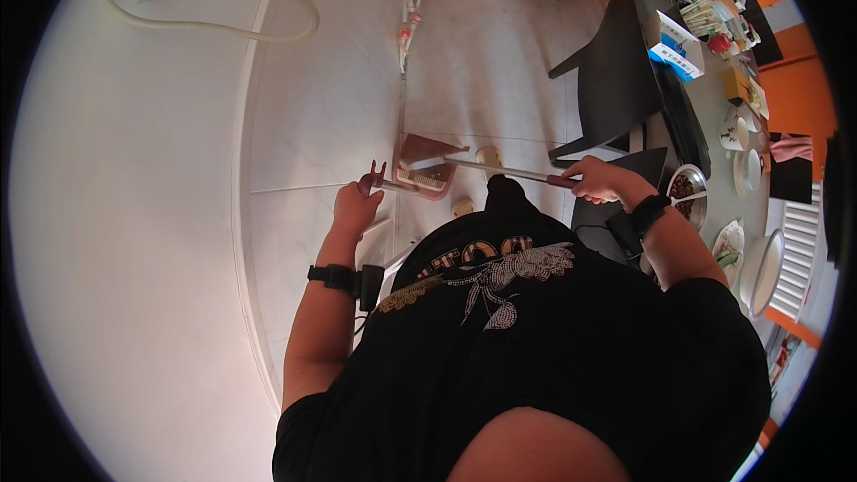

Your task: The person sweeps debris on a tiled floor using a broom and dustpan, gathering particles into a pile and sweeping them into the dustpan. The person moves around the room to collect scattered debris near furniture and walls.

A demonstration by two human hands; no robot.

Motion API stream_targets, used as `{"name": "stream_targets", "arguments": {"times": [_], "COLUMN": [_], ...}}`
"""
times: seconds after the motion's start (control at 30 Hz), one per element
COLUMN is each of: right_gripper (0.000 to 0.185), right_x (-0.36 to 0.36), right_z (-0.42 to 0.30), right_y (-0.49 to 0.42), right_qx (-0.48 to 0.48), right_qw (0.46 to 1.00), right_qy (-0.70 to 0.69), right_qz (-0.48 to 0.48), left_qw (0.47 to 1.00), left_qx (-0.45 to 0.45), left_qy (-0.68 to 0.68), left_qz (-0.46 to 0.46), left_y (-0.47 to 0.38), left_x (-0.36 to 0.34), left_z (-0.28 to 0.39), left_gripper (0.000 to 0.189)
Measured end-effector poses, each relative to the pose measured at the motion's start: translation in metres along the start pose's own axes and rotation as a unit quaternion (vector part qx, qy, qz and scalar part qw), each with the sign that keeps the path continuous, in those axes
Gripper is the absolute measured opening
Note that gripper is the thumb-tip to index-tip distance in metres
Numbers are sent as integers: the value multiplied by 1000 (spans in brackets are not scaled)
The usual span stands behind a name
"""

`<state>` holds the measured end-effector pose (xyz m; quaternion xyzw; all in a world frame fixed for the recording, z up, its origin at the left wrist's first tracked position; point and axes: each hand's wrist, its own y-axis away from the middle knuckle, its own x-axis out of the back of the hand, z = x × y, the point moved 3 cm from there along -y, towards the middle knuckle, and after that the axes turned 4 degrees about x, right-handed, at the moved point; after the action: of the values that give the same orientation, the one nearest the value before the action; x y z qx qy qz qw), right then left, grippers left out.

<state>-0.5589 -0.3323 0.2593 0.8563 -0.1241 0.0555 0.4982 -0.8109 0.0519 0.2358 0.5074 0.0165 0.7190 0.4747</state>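
My left hand (355,209) grips the top of the dustpan's handle (396,185), whose forked end sticks up past my fingers. Below it, on the floor beside the wall, lies the pinkish dustpan (438,194) with a row of pale comb teeth. In my right hand (601,179) is the maroon grip of a broom handle (505,169), a metal tube slanting left. Its brownish broom head (428,146) is over or in the dustpan; exact contact cannot be told. Both hands wear black wrist straps.
A tiled wall (315,114) runs along the left, with white pipes (414,7) farther ahead. At right stand a dark chair (612,73) and a table (720,177) bearing a metal bowl (696,177), cups and boxes. My shoes (491,158) are close to the dustpan.
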Motion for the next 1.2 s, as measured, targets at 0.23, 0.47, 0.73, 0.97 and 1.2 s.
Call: {"name": "stream_targets", "arguments": {"times": [0.23,0.47,0.73,0.97,1.2], "right_gripper": [36,38,40,37,20], "right_x": [-21,-82,-39,-10,-46], "right_z": [30,50,40,2,-8], "right_y": [-50,-102,14,-8,-139], "right_qx": [-3,5,-29,65,183], "right_qw": [992,982,998,993,938], "right_qy": [-74,181,-46,66,223], "right_qz": [105,53,-9,77,193], "left_qw": [997,998,997,991,978], "left_qx": [76,57,77,112,174], "left_qy": [7,-5,-2,51,95], "left_qz": [-25,2,21,52,61], "left_y": [30,32,49,81,108], "left_x": [-3,-19,-26,-36,-56], "left_z": [-19,-14,-13,-18,-30], "left_gripper": [41,41,41,38,35]}}
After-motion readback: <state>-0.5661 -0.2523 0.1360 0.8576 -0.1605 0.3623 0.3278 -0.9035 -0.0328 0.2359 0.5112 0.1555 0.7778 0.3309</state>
